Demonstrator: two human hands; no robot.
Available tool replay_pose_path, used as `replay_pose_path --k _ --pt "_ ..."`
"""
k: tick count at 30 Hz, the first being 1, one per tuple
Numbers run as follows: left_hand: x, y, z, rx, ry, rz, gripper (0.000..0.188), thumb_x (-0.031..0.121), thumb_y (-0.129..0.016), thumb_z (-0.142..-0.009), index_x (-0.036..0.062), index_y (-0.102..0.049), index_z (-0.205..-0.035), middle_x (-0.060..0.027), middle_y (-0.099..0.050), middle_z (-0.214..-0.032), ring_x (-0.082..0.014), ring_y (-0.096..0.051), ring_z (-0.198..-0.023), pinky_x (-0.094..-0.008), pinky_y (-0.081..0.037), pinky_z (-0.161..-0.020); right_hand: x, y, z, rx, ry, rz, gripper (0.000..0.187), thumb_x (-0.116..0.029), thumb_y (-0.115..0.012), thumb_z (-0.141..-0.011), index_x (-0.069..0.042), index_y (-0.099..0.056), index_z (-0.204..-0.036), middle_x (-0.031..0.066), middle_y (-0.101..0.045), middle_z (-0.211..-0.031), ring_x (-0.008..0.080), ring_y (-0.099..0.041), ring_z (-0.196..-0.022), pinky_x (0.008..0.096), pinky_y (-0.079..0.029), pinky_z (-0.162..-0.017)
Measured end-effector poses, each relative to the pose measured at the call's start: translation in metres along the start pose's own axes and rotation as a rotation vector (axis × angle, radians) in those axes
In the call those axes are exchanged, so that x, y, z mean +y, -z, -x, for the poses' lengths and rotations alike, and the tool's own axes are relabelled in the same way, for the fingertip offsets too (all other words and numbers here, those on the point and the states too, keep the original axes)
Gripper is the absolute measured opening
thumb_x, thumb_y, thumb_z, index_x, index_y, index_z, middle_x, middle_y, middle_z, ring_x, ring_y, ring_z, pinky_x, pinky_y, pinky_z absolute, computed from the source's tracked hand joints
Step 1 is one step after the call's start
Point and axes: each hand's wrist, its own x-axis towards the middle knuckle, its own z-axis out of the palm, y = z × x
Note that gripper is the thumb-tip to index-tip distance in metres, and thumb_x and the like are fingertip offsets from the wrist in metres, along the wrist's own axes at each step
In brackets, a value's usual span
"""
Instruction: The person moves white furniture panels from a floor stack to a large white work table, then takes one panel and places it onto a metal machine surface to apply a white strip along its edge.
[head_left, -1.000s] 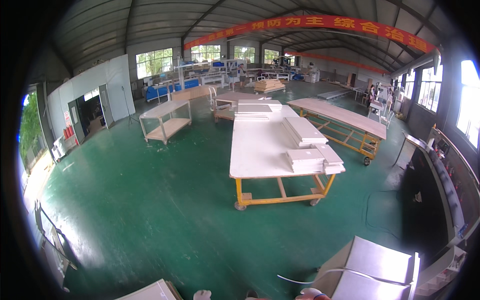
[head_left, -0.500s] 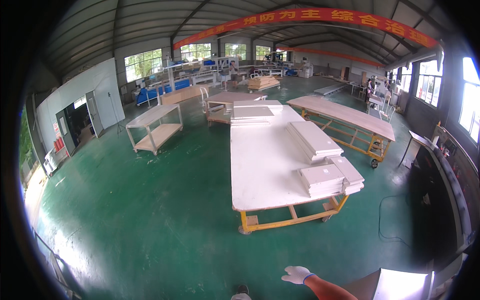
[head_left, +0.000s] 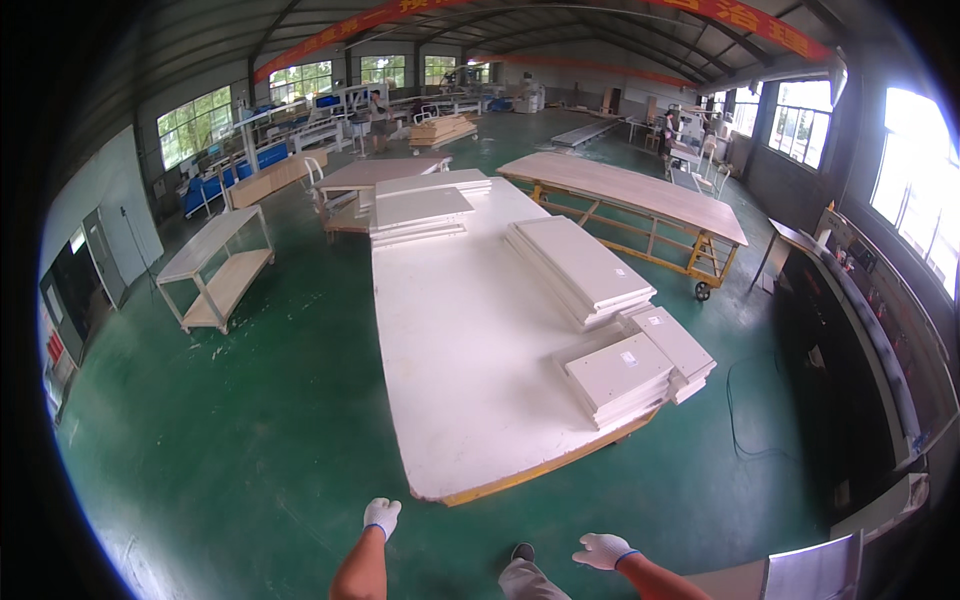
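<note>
My left hand [head_left: 382, 516], in a white knit glove, hangs just off the near left corner of a white-topped table [head_left: 450, 340]. Its fingers are curled in, and nothing shows in them. To the right, my right hand [head_left: 603, 551], gloved alike, is held over the floor with its fingers apart and nothing in them. Neither hand touches the table. On its right side lie a stack of long white panels [head_left: 585, 262], a stack of shorter panels [head_left: 620, 372] and a narrow panel stack [head_left: 672, 340]. More flat panels [head_left: 425, 207] lie at the far left end.
A two-tier trolley [head_left: 215, 265] stands at left. Beyond the white table are a brown-topped table [head_left: 385, 172] and a long wheeled table [head_left: 620, 195]. A dark cable [head_left: 735, 420] lies on the green floor at right. A pale panel [head_left: 815, 570] stands at lower right.
The white table and its stacks appear nearer and farther left as my view has moved forward and turned right. My left hand has come into view; my right hand stays low.
</note>
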Motion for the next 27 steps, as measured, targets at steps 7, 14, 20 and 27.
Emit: replay_pose_path --k 7,14,20,27 --pt "0.042 -0.072 -0.011 0.068 0.311 -0.36 0.069 0.046 -0.078 -0.082 -0.0014 -0.059 -0.129 -0.0236 -0.065 -0.126 -0.0409 -0.065 -0.117 -0.0503 -0.054 -0.101 -0.015 0.037 -0.063 -0.024 -0.058 -0.063 0.07 -0.056 -0.066 -0.09 -0.001 -0.066 -0.133 0.0254 -0.072 -0.122 0.0419 -0.069 -0.114 0.0457 -0.055 -0.098" --pt "0.007 -0.122 0.013 0.213 0.402 -0.22 0.081 0.044 -0.075 -0.087 -0.0021 -0.045 -0.146 -0.0287 -0.059 -0.139 -0.0438 -0.063 -0.123 -0.0513 -0.055 -0.1 0.047 0.042 -0.073 0.084 -0.295 -0.28 0.075 -0.056 -0.071 -0.088 0.001 -0.065 -0.136 0.0216 -0.072 -0.127 0.0386 -0.07 -0.115 0.0421 -0.055 -0.1" --pt "0.06 -0.111 -0.001 0.229 0.424 -0.48 0.079 0.039 -0.077 -0.083 -0.0001 -0.046 -0.144 -0.0257 -0.055 -0.143 -0.0411 -0.054 -0.134 -0.0502 -0.046 -0.11 0.143 0.07 -0.094 0.165 -0.409 -0.384 0.06 -0.044 -0.074 -0.088 0.003 -0.072 -0.125 0.0209 -0.076 -0.113 0.0312 -0.074 -0.102 0.0372 -0.057 -0.092" --pt "0.151 -0.196 0.004 0.055 -0.104 -0.567 0.083 0.039 -0.079 -0.079 0.0031 -0.044 -0.145 -0.0229 -0.041 -0.154 -0.0433 -0.037 -0.146 -0.0573 -0.033 -0.118 0.372 0.186 -0.186 1.166 -0.554 -1.412 0.033 -0.019 -0.063 -0.1 -0.01 -0.054 -0.069 -0.0035 -0.047 -0.057 0.0087 -0.044 -0.047 0.028 -0.034 -0.044"
